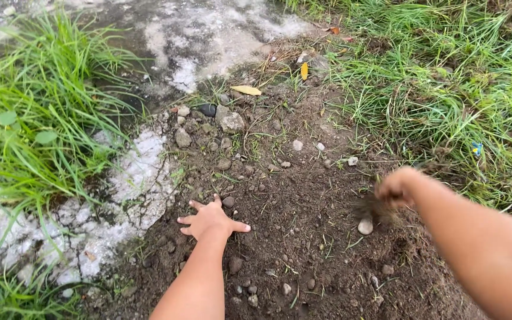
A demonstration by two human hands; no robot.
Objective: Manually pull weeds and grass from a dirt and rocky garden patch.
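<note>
Brown bare soil patch (303,213), both arms stretched out over it.
Left hand (210,220) flat, fingers splayed, empty, pressing the soil. Right hand (393,188) blurred, grip closed on a dark rooty grass tuft (370,207) just above a pale round stone (365,226).

You have one view only, worn on your head and tilted steeply down and forward at a patch of bare soil (291,213) close below, grass (445,77) bordering it, your forearms reaching in from the bottom edge
</note>
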